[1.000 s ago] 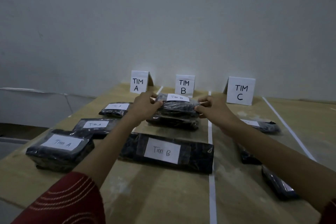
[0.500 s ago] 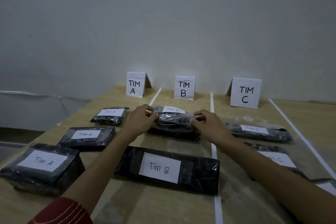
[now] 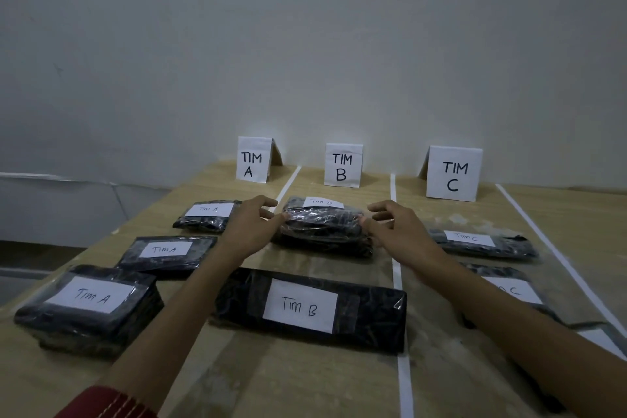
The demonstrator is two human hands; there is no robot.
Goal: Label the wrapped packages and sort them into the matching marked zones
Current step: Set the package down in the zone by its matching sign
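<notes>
A small black wrapped package labelled "Tim B" (image 3: 322, 219) lies on top of another black package (image 3: 325, 246) in the middle zone, in front of the TIM B sign (image 3: 342, 164). My left hand (image 3: 251, 227) is at its left end and my right hand (image 3: 393, 227) at its right end. Both hands have their fingers spread, with only the thumb tips at the wrapping. A long "Tim B" package (image 3: 305, 307) lies nearer to me between my forearms.
Three "Tim A" packages (image 3: 166, 253) sit in the left zone below the TIM A sign (image 3: 252, 159). Two "Tim C" packages (image 3: 481, 243) lie right, below the TIM C sign (image 3: 453, 173). White tape lines (image 3: 393, 200) divide the wooden table; its left edge drops off.
The small Tim B package came down from the air onto the lower package. Both hands went from gripping its ends to fingers spread apart.
</notes>
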